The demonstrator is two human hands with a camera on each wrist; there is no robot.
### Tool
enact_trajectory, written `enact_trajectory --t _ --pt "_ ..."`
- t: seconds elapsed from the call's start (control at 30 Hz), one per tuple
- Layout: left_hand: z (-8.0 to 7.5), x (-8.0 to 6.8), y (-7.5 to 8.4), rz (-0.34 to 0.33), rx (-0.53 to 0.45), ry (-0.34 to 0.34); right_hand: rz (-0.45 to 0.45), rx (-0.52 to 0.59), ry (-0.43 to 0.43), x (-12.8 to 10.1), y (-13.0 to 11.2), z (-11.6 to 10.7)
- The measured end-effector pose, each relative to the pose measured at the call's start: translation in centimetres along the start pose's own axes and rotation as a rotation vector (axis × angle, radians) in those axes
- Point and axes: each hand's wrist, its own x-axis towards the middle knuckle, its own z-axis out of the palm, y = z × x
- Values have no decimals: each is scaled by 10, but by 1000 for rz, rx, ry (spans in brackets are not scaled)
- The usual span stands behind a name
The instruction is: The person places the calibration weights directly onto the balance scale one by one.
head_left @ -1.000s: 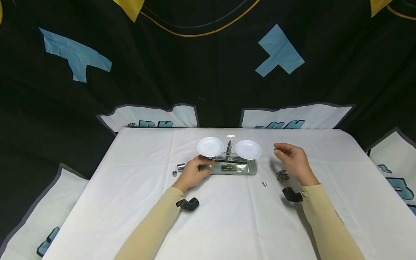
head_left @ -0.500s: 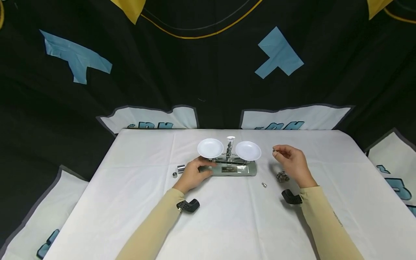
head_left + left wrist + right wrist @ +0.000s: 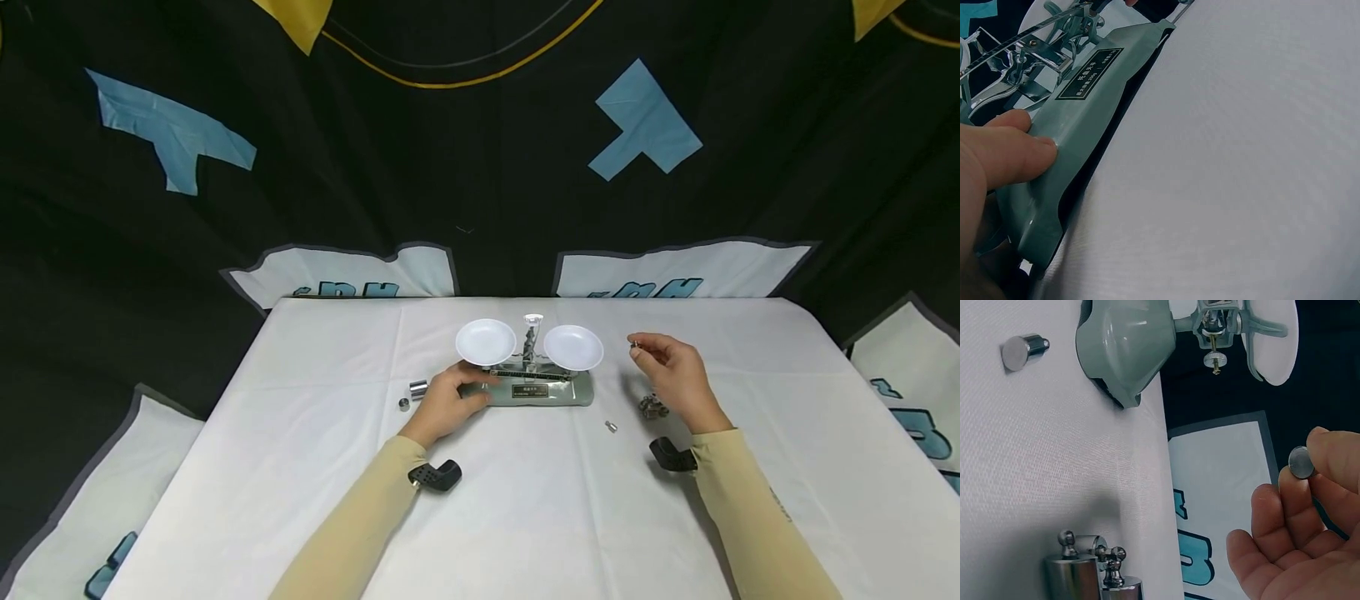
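The balance scale (image 3: pixel 551 392) stands upright on the white tablecloth (image 3: pixel 495 508), at the centre of the head view, its two pans (image 3: pixel 486 342) bearing nothing visible. The left hand (image 3: pixel 444 406) is closed around the left end of the base, thumb on the front face and fingers farther back, presumably to steady the frame without loading the beam. The right hand (image 3: pixel 681 377), right of centre, pinches one small metal weight (image 3: pixel 1300 462) between thumb and fingertips, the gap no wider than the part; the other fingers are loosely bent. This light hold, clear of the cloth, suits so small a piece. A loose weight (image 3: pixel 611 426) lies on its side below the base's right end. The weight cluster (image 3: pixel 652 407) sits below the right hand, apparently for short reach. Two separate metal pieces (image 3: pixel 417 388) rest left of the left hand; their purpose cannot be determined.
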Motion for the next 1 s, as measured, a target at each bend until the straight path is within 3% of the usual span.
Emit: enact_trajectory --t 0.43,1.0 --pt "-2 -2 0 -8 -22 6 15 13 66 0 -7 -5" --pt "1 1 -2 18 -20 11 -89 29 57 24 -37 1"
